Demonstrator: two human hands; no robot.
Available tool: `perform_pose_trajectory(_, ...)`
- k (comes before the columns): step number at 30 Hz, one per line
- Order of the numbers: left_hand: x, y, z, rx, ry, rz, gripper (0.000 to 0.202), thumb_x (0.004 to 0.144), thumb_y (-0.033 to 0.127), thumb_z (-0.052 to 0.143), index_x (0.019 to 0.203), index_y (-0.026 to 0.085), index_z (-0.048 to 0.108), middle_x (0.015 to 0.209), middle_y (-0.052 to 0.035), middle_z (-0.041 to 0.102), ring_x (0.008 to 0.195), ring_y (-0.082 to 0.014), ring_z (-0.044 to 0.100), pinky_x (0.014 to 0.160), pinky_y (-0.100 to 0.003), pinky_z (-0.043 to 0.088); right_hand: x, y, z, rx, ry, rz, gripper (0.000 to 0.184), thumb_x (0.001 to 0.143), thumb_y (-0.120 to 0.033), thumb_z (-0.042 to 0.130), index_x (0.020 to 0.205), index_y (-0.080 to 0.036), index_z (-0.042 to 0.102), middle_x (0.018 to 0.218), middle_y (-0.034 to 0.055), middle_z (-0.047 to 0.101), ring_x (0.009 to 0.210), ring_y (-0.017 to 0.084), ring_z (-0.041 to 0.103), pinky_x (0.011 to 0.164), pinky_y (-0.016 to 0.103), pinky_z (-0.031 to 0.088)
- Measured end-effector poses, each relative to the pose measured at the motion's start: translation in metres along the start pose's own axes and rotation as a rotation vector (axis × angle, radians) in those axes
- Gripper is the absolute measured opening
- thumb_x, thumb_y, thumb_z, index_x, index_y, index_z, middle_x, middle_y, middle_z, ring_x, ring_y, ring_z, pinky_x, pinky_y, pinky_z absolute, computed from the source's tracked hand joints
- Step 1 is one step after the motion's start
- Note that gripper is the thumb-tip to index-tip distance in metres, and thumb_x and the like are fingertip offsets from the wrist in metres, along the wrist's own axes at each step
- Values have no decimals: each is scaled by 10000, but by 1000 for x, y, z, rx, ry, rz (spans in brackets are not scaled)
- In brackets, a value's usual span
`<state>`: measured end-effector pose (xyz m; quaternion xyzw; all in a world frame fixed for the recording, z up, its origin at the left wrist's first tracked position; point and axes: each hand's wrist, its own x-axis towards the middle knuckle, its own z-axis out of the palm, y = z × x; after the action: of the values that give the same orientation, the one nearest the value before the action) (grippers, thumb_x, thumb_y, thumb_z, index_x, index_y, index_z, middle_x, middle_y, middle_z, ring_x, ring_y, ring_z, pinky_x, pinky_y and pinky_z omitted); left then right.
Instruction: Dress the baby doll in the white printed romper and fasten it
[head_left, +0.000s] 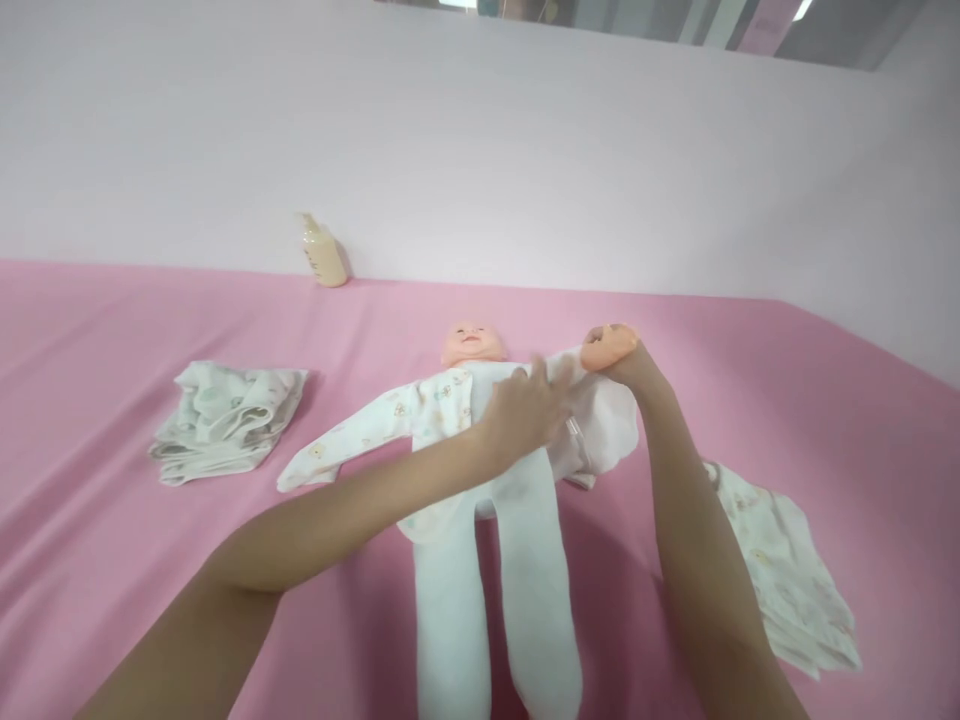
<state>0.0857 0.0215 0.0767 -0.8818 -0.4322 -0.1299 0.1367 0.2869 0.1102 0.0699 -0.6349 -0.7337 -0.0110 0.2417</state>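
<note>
A baby doll [472, 343] lies on its back on the pink sheet [112, 520], dressed in a white printed romper [420, 405] with long white legs. My left hand [529, 405] rests on the doll's chest, fingers stretched over the cloth toward its raised arm. My right hand [611, 350] is closed around the doll's hand, holding that arm up out of the loose white sleeve [607, 430]. The doll's other sleeve lies flat to the left.
A folded printed cloth [225, 420] lies on the sheet to the left. Another folded garment [787, 570] lies to the right, under my right forearm. A baby bottle [324, 252] stands at the back against the pale wall.
</note>
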Motion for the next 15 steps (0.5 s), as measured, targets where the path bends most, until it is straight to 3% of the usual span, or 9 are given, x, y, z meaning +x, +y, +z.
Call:
perform_pose_trajectory(2,25,4,8,16,88,8,494,932,296,316,1398,153,238,1089,-173,574,787,-221,604,581,-282,411,-3,-9,-6,15,-22,-31,126,674,-198,562,773,-147,622,769,66,649,662,163,536,616,260,360)
perform_pose_trajectory(5,48,-1,23,24,43,62,511,904,175,301,1405,130,211,1070,-156,560,780,-211,611,586,-283,410,-9,-17,-16,105,59,-15,144,683,-188,514,760,-137,624,780,80,658,680,169,553,629,265,376)
perform_pose_trajectory(10,49,-15,36,76,-100,70,457,895,156,326,1351,155,299,951,-129,564,728,-219,620,559,-282,399,-14,-11,-29,288,254,157,233,571,-187,504,741,-149,658,735,54,668,675,180,578,621,273,405)
perform_pose_trajectory(15,55,-11,42,53,-198,97,430,858,98,378,1284,148,382,923,-139,578,757,-234,621,576,-287,426,-13,-13,-32,247,294,221,262,539,-169,513,744,-153,675,722,51,669,662,180,564,611,276,394)
